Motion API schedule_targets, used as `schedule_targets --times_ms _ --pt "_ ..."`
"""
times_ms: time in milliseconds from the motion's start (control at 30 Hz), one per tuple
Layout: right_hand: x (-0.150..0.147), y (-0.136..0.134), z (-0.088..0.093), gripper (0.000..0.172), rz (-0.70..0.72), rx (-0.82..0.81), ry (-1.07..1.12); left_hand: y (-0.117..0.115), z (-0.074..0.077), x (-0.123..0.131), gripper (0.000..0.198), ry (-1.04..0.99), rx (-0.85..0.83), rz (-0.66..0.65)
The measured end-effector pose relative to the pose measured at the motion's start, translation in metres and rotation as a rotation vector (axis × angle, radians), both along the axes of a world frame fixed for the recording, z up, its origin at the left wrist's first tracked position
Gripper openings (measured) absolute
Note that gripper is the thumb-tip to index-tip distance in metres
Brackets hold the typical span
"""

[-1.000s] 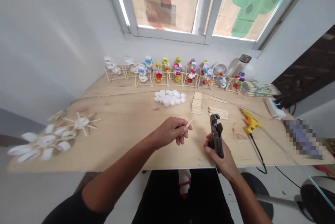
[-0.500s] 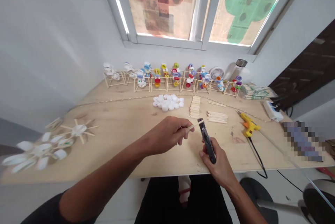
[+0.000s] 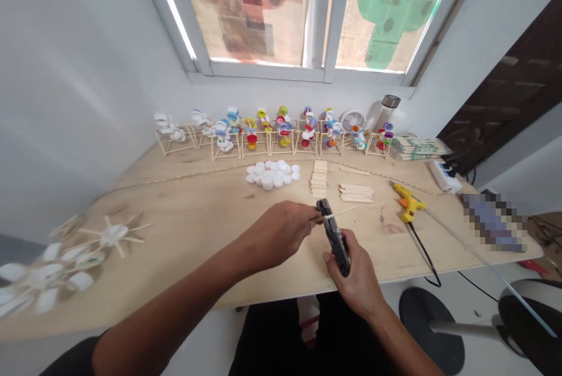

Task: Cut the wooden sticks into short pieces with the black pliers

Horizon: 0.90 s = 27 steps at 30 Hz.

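My left hand point(image 3: 292, 229) is closed, its fingertips pinching a thin wooden stick point(image 3: 345, 211) that points to the right. The stick lies across the jaws at the top of dark metal pliers point(image 3: 334, 238), its free end sticking out beyond them. Wrapped round the handles of the pliers is my right hand point(image 3: 357, 273). Whether the jaws bite into the stick cannot be made out. Just beyond the hands lie a stack of short sticks point(image 3: 318, 178) and a bundle of longer sticks point(image 3: 355, 192), with a heap of white bottle caps point(image 3: 273, 175) to their left.
A yellow glue gun point(image 3: 411, 203) rests on the right of the wooden table point(image 3: 211, 200), its cable hanging over the edge. Stick frames with coloured caps point(image 3: 285, 130) line the back. Wheel-shaped cap-and-stick pieces point(image 3: 115, 235) lie at left. A power strip point(image 3: 445, 175) sits at right.
The stick has shifted further right through the pliers' jaws, and my left fingers now reach the tool. The whole view has swung slightly to the right.
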State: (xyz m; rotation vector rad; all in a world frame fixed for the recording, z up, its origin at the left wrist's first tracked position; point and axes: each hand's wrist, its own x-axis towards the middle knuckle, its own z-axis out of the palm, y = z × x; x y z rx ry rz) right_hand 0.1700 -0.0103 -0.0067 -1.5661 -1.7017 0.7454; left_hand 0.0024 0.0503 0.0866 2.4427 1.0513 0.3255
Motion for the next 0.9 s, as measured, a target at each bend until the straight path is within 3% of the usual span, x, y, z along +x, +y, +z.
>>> schedule_targets --times_ms 267,500,700,900 --pt "-0.003 -0.001 -0.003 0.022 -0.006 0.01 0.017 0.005 0.004 -0.001 0.02 0.011 -0.046 -0.059" --pt "-0.003 -0.001 -0.007 0.017 0.006 -0.077 0.055 0.023 0.018 0.005 0.021 0.097 -0.251 -0.15" --pt "-0.004 -0.001 -0.008 0.017 -0.015 -0.108 0.12 0.039 0.011 0.009 0.02 0.114 -0.491 -0.106" --pt "-0.005 0.0 -0.01 0.019 -0.026 -0.129 0.121 0.046 0.007 0.013 0.024 0.104 -0.587 -0.14"
